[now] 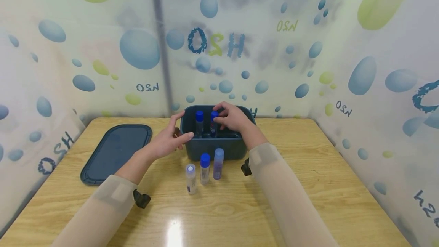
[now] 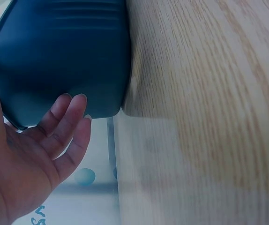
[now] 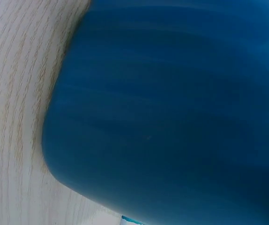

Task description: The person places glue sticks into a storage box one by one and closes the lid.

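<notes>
A dark blue plastic bin (image 1: pixel 217 149) stands at the back of the table. Inside it, my right hand (image 1: pixel 233 118) pinches the blue cap of a dark glue stick (image 1: pixel 213 128), which is upright. Another blue-capped glue stick (image 1: pixel 199 125) stands in the bin to its left. My left hand (image 1: pixel 168 138) rests its thumb and index finger on the bin's left rim, the two spread apart. In the left wrist view, the other fingers (image 2: pixel 71 136) lie loosely bent beside the bin's outer wall. The right wrist view shows only the bin's wall (image 3: pixel 162 117) and table.
Three tubes stand upright before the bin: a clear-capped one (image 1: pixel 191 180), a blue-capped one (image 1: pixel 204 170) and a purplish one (image 1: pixel 218 165). A dark blue lid (image 1: pixel 116 153) lies flat at the left. A patterned curtain (image 1: pixel 223 75) hangs behind the wooden table (image 1: pixel 302 186).
</notes>
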Demonstrator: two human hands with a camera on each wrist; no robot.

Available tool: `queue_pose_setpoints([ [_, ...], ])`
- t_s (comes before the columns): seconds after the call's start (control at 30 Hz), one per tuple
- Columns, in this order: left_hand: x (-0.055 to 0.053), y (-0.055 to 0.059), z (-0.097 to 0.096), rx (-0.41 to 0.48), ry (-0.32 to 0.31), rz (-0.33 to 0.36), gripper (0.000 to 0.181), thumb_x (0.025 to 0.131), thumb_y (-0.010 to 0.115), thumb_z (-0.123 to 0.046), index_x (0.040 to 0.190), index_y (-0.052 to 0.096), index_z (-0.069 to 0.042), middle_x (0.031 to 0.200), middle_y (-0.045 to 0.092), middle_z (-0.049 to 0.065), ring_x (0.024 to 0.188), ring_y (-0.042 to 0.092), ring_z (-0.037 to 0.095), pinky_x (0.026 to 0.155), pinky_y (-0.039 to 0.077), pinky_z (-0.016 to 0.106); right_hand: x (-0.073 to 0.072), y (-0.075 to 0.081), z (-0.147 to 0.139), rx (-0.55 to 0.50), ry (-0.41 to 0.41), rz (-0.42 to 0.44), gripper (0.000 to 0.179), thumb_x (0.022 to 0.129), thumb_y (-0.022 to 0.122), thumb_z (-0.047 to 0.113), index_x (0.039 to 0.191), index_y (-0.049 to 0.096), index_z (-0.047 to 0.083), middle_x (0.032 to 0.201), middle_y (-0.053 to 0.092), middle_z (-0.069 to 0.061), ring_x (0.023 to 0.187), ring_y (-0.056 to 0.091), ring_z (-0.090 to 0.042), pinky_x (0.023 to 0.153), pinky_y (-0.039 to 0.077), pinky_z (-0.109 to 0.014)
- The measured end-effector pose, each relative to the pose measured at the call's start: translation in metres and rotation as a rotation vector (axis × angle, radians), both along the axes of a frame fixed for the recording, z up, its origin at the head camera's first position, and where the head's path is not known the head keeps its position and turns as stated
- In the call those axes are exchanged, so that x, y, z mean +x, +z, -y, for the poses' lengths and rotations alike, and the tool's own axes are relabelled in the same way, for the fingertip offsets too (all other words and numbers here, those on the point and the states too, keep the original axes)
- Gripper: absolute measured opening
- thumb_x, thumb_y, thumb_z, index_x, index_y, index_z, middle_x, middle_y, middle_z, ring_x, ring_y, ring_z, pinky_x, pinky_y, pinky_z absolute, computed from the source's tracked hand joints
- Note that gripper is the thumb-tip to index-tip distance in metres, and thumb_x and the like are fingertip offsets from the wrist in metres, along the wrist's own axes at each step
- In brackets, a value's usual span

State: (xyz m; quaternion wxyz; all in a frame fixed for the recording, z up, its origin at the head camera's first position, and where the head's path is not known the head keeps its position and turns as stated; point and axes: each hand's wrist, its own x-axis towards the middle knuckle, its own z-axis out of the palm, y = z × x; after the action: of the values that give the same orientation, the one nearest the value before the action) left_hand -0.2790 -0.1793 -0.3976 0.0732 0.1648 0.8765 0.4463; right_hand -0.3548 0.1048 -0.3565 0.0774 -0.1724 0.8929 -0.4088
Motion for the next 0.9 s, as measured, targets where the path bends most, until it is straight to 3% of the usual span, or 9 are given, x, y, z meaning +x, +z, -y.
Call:
queue_pose_setpoints([
  [0.3,0.0004,-0.0002,0.0004,-0.007,0.003,0.002,0.097,0.109,0.064,-0.057,0.177,-0.002,-0.034,0.104,0.07,0.018,0.09,0.072,0.036,0.082,0.057,0.038,-0.0011,-0.0019,-0.0008,-0.016,0.0,-0.011,0.041,0.106,0.076,0.022,0.144,0.062,0.017,0.126,0.076,-0.015,0.083,0.078,-0.028,0.091,0.061,-0.046],
  [0.9,0.0011,0.0002,-0.0002,-0.013,0.009,-0.001,0.097,0.108,0.064,-0.058,0.177,-0.002,-0.035,0.104,0.069,0.019,0.09,0.072,0.035,0.082,0.057,0.038,0.0003,0.0018,-0.0006,-0.053,-0.024,-0.027,0.047,0.105,0.078,0.029,0.147,0.06,0.017,0.144,0.069,-0.017,0.091,0.08,-0.033,0.097,0.061,-0.05],
])
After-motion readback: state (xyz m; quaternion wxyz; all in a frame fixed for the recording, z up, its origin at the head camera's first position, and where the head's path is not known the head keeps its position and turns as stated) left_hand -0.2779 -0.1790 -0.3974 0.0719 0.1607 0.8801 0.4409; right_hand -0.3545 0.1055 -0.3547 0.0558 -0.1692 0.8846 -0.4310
